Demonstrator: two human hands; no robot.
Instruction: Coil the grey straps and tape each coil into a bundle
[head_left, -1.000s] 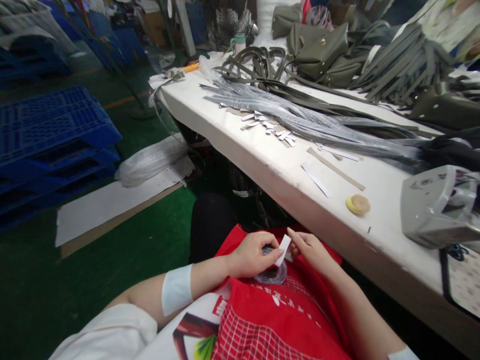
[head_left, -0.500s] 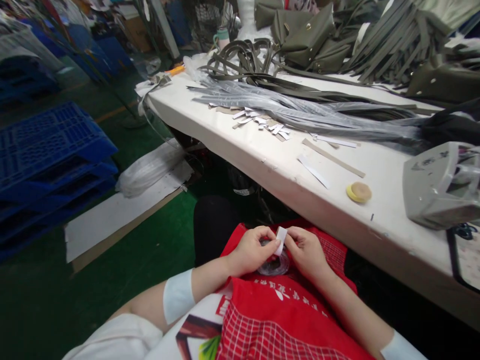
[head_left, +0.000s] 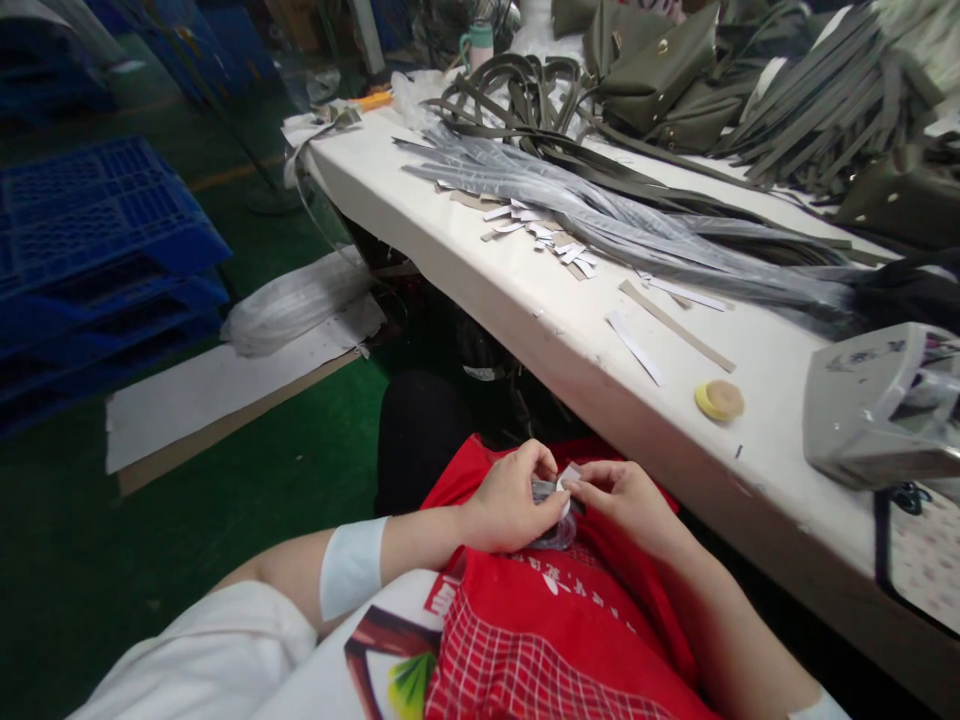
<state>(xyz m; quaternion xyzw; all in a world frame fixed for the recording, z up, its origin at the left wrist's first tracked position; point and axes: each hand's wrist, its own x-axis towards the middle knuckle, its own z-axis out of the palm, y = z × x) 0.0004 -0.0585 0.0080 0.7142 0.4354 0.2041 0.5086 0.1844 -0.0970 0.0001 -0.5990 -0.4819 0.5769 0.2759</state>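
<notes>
- We see the small white strip up between the two hands above the lap, its body bent rather than flat.
- The left hand pinches it between thumb and fingers; the right hand has its fingertips closed on the upper end.
- Just beneath sits a plastic-wrapped coil, partly hidden by the left hand, against the red apron.
- We judge the handling of this strip to be midway: it is picked up and gripped, but not let go. Whether any of it sticks to the coil, we cannot tell.
- On the table, many short cut pieces lie loose, so we count those as unused.
- Near them, a long tan strip lies uncut, and the plastic-sleeved straps stretch out at length, uncoiled.
</notes>
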